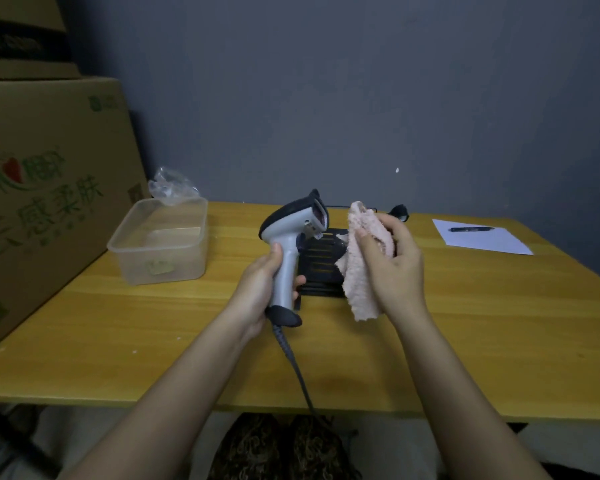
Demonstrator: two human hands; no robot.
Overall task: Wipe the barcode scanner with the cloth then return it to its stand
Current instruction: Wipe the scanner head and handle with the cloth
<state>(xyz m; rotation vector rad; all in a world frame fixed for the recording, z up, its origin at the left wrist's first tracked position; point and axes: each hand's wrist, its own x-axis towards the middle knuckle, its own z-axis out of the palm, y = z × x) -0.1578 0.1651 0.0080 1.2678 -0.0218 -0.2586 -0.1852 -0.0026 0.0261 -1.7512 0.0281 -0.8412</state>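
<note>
My left hand [262, 289] grips the grey handle of the barcode scanner [291, 233], holding it upright above the wooden table [118, 327]. Its dark window faces right. Its cable [300, 372] hangs down over the table's near edge. My right hand [394, 268] holds a pink cloth [359, 271] just to the right of the scanner's head, a small gap apart from it. The black stand [321, 268] lies flat on the table behind and between my hands, partly hidden by the cloth; its curved neck [399, 212] shows past my right fingers.
A clear plastic container [160, 240] with crumpled plastic wrap [170, 187] behind it sits at the left. Large cardboard boxes [45, 188] stand at the far left. A sheet of paper [482, 239] with a pen [471, 229] lies at the back right.
</note>
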